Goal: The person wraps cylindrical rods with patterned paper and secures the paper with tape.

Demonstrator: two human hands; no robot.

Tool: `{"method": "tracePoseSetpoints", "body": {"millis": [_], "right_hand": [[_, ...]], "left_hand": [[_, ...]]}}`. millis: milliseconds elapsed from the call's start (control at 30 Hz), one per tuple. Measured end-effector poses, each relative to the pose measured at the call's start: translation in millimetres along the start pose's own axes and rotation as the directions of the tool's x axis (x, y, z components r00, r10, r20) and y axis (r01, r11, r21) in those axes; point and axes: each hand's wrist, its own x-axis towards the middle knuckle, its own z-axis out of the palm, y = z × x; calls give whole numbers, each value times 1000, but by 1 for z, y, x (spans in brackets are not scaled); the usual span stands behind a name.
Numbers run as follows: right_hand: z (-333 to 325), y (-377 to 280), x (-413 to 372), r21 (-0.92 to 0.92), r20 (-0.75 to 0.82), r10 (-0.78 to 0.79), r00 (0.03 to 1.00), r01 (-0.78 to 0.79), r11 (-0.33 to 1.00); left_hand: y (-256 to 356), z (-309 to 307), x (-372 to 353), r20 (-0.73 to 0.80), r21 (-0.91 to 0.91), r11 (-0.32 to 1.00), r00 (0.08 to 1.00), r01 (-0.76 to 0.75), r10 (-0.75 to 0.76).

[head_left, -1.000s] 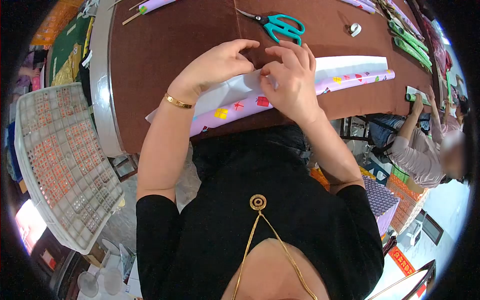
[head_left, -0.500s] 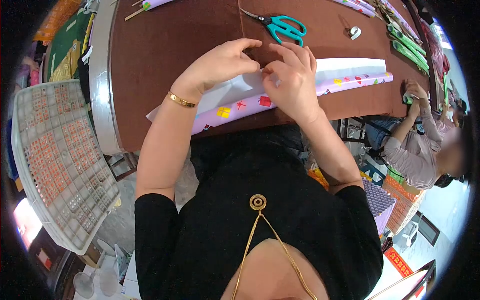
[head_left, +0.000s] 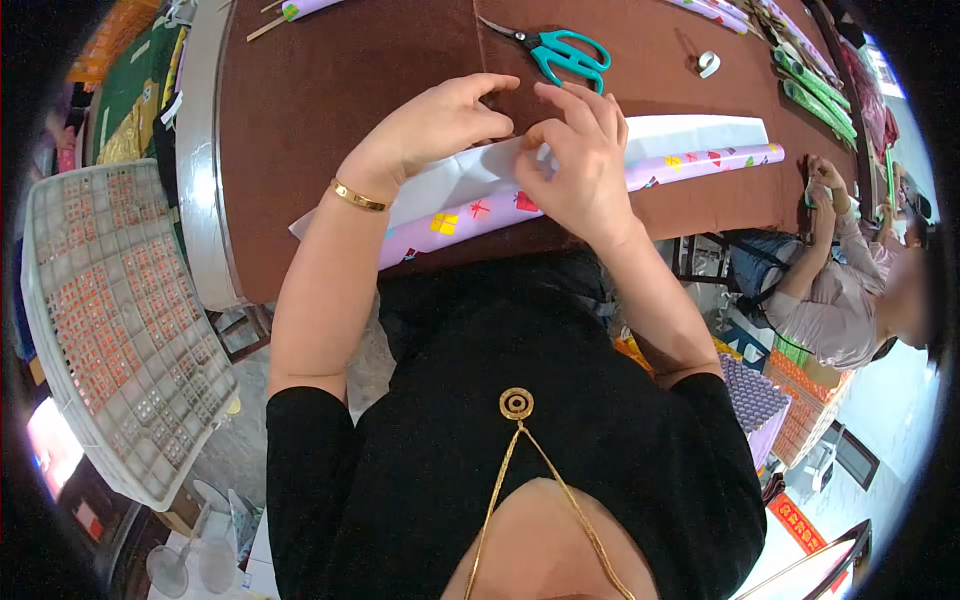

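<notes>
A sheet of lilac wrapping paper [head_left: 445,225], printed with gift boxes, lies partly rolled along the near side of the table, its white back facing up behind the roll. My left hand [head_left: 432,130] hovers over the white part with its thumb and forefinger apart. Beside it, my right hand [head_left: 583,165] is over the paper, thumb and forefinger curled together in a pinch and the other fingers raised. Whatever that pinch may hold is too small to make out. Just beyond my hands lie scissors [head_left: 570,60] with teal handles.
A small tape roll [head_left: 708,65] sits right of the scissors. Green rolls [head_left: 820,110] and more lilac rolls [head_left: 710,12] lie at the far right. A plastic crate [head_left: 130,330] stands left of the brown-covered table [head_left: 330,60]. Another person [head_left: 825,290] works at the right.
My hands hold nearly the same pose over the paper, with only a very slight shift left in view. The person on the right has moved their hands a little.
</notes>
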Motion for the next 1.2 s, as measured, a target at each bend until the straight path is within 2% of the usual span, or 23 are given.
{"method": "tracePoseSetpoints", "body": {"millis": [133,200,433,500,633,700,733,800,1033,1200], "right_hand": [[7,5,1,-24,1,-13,1000,13,1000],[11,6,1,14,-4,-1,1000,2,1000],[16,13,1,93,12,60,998,-61,994],[15,16,1,121,14,81,997,-82,989],[7,31,1,176,51,88,995,-96,980],[3,35,3,73,32,64,997,-66,995],[4,37,3,75,28,67,997,-69,995],[7,40,1,59,78,37,996,-41,997],[11,39,-1,61,58,67,996,-70,996],[10,37,-2,65,28,68,997,-70,995]], "left_hand": [[1,4,-1,-53,-9,1000,998,-18,17],[-1,0,0,8,-30,999,1000,-17,17],[-3,-1,1,31,-69,998,1000,6,-4],[-4,1,3,8,-17,998,999,-53,53],[5,5,2,31,73,996,999,-46,44],[7,9,5,38,198,977,997,-78,72],[7,10,7,40,203,976,997,-77,71],[5,14,10,-10,339,935,993,-106,116],[5,25,14,-111,403,913,988,-56,109],[4,33,18,-197,395,918,980,43,39]]}}
